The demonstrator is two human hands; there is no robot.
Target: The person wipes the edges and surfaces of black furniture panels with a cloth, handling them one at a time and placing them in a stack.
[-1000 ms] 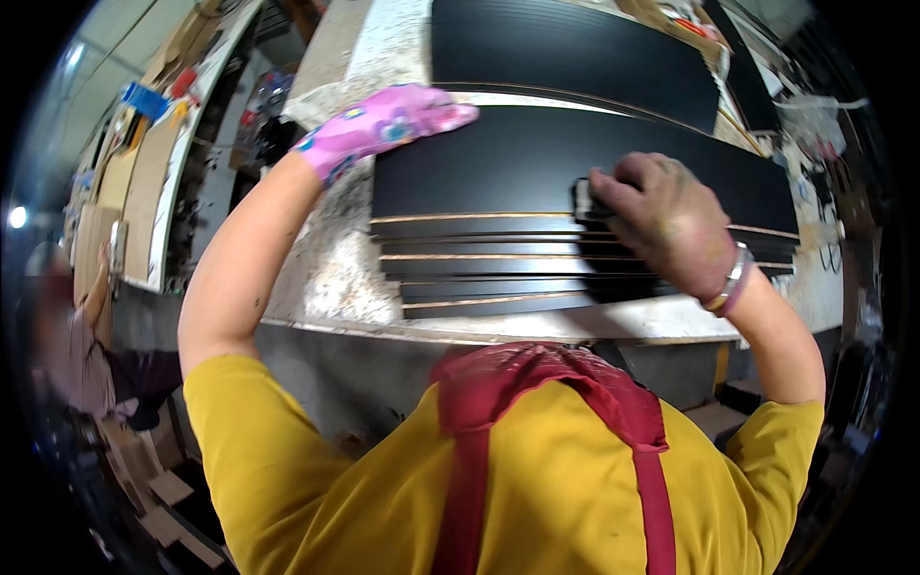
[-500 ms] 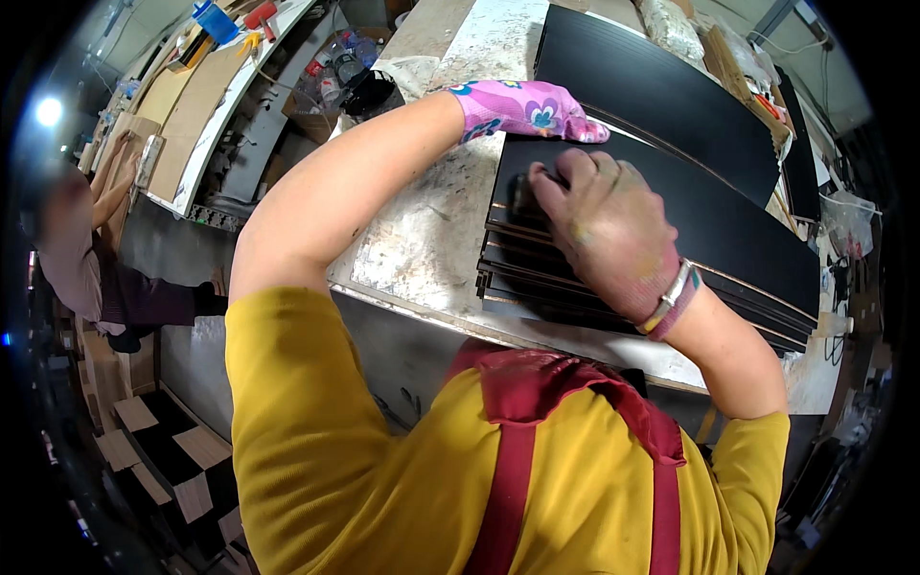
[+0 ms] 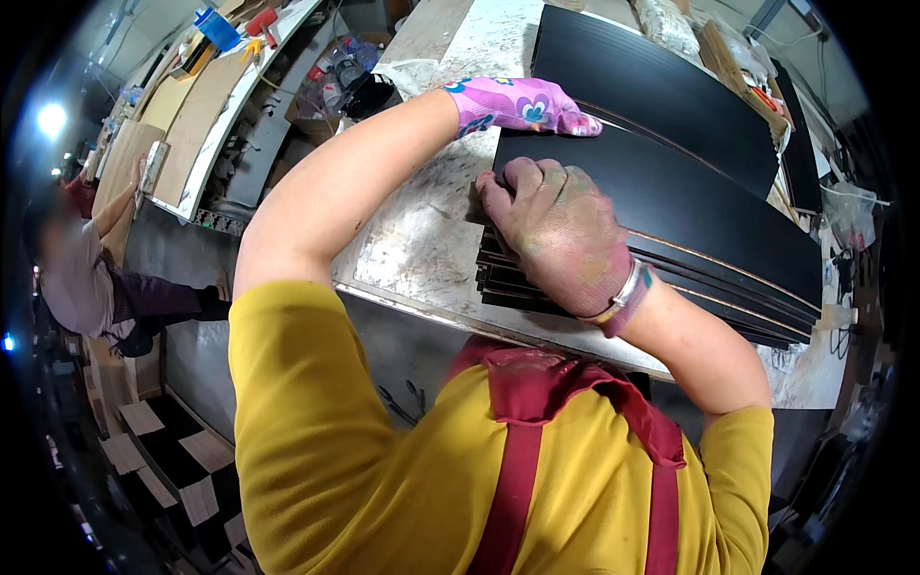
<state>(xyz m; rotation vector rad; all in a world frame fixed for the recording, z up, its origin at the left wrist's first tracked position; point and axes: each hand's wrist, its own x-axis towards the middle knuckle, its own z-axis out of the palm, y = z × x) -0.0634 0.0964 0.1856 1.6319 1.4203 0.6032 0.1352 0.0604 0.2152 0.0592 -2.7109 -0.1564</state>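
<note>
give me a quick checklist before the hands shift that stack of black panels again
1. Right hand flat on the top of the stack of black panels: ok.
2. Left hand in its pink flowered glove at the stack's far corner: ok.
3. Panel ends flush at the near end: not ok, they sit stepped.
4. Stack fully on the marbled bench: ok.
5. Second black panel behind, apart from the stack: cannot tell.

Left hand [image 3: 522, 105] in a flowered pink glove, arm stretched forward, bare right hand [image 3: 561, 235] palm down, fingers curled
</note>
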